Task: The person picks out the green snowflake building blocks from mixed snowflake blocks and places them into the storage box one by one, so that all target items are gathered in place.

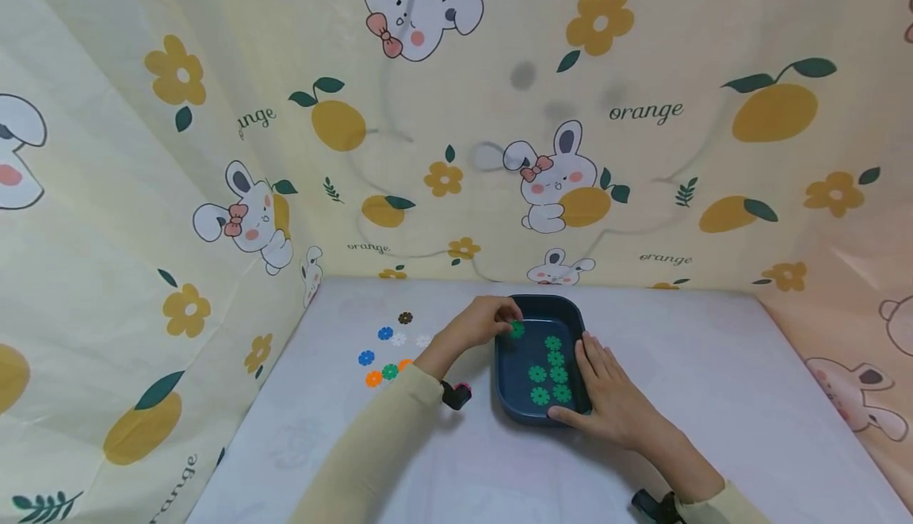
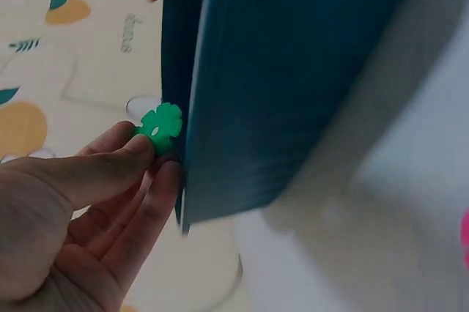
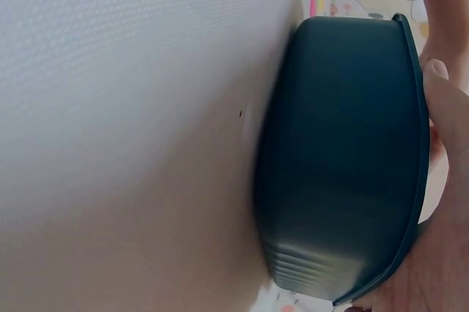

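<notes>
Between thumb and fingertips my left hand pinches a green flower-shaped plastic piece, just inside the far left corner of a dark blue rectangular tray. Several more green flower pieces lie on the tray's floor, mostly toward its right and near side. My right hand rests along the tray's right rim with its fingers straight, the thumb on the near rim. In the right wrist view the tray's outer wall shows beside the palm; the pieces inside are hidden there.
Left of the tray, loose flower pieces lie on the white tabletop: blue, brown, orange, green and white. A pink piece shows partly behind the left wrist camera. A patterned cloth hangs behind the table.
</notes>
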`<state>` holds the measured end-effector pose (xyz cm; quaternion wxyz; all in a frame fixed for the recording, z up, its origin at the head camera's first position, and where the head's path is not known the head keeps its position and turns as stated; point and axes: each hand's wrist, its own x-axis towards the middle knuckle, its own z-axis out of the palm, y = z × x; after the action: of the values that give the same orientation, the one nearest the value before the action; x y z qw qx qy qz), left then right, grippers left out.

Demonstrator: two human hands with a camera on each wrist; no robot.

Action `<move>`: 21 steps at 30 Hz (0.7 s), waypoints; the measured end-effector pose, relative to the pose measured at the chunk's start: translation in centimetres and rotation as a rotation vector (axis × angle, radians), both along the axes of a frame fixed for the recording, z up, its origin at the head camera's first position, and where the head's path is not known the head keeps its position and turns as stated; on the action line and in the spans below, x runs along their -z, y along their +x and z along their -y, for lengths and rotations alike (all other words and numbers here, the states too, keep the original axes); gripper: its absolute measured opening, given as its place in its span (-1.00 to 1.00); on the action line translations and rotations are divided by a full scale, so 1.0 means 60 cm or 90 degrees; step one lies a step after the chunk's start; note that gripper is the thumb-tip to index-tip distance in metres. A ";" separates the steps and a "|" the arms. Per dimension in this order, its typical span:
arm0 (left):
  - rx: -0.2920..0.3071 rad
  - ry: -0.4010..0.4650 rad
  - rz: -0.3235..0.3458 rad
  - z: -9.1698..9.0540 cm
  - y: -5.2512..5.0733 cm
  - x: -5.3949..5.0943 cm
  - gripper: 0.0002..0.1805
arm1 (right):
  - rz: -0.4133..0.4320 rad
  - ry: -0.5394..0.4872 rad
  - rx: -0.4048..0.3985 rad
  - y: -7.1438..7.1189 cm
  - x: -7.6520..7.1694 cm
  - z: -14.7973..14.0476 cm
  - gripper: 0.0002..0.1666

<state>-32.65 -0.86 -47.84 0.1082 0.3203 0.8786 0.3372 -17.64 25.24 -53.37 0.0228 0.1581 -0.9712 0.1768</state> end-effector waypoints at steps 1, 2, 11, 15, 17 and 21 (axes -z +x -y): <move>0.005 -0.007 -0.001 -0.007 0.000 0.001 -0.79 | 0.000 0.000 0.000 -0.001 0.000 0.000 0.53; 0.009 -0.014 -0.002 -0.014 0.001 0.002 -0.79 | 0.001 0.000 0.000 -0.001 0.001 0.000 0.52; 0.052 -0.120 -0.047 -0.071 0.000 0.028 -0.79 | 0.013 -0.004 0.007 0.000 -0.003 -0.001 0.52; 0.064 -0.156 -0.045 -0.086 0.004 0.036 -0.79 | 0.017 -0.005 0.008 0.001 -0.004 0.000 0.52; 0.066 -0.172 -0.043 -0.091 0.006 0.040 -0.79 | 0.009 -0.004 0.005 0.000 -0.005 0.000 0.51; 0.064 -0.193 -0.038 -0.096 0.009 0.043 -0.80 | -0.003 0.005 0.001 0.000 -0.006 0.000 0.51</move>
<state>-32.10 4.89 -50.44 0.1458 0.3537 0.9051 0.1854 -17.62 25.24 -52.98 0.0245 0.1576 -0.9721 0.1723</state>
